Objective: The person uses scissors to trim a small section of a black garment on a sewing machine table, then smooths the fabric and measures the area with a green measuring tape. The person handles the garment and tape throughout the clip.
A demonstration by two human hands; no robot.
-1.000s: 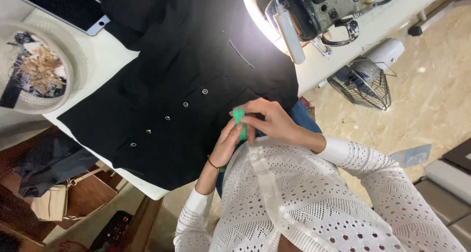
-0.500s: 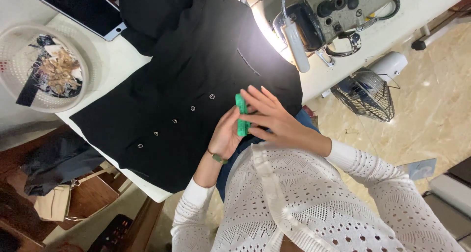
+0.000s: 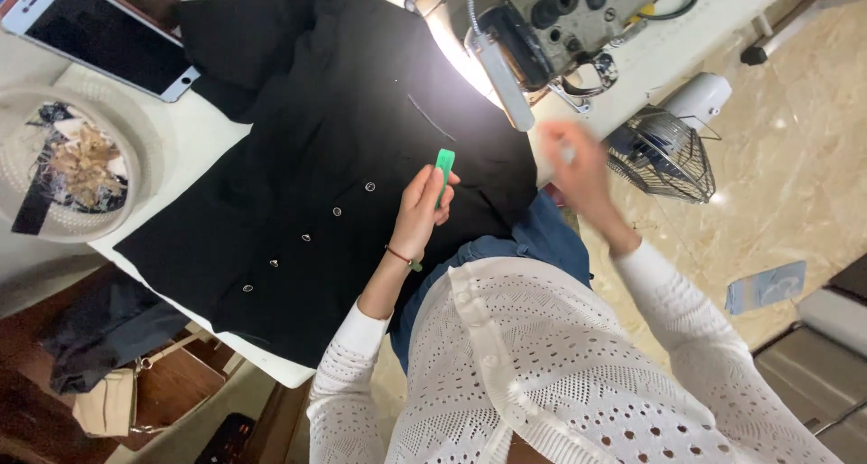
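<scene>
Pinching a small green piece [image 3: 444, 168], flat and oblong like a stick of tailor's chalk, our left hand [image 3: 423, 213] holds it upright between thumb and fingertips just above the black garment [image 3: 343, 157]. We judge the piece light, rigid and somewhat brittle, best gripped by its long flat faces near the middle so that an end stays free. Our right hand [image 3: 578, 170] hangs off the bench edge, blurred; whether its fingers are spread or closed around something we cannot tell. Below the hands, our white open-knit sleeves and blue denim fill the near view. The garment lies spread flat across the white bench [image 3: 208, 148], a soft, limp, matte cloth with a row of small shiny buttons [image 3: 336, 212] running down its front; it looks light and apt to slide or bunch, so we would take it by a hem or seam. Farther off stand a grey metal sewing machine [image 3: 560, 21] with its bright lamp, a white perforated plastic basket [image 3: 54, 166] of scraps, and a glossy smartphone [image 3: 99, 35]. A small wire-caged fan [image 3: 664, 152] sits on the polished floor beyond.
</scene>
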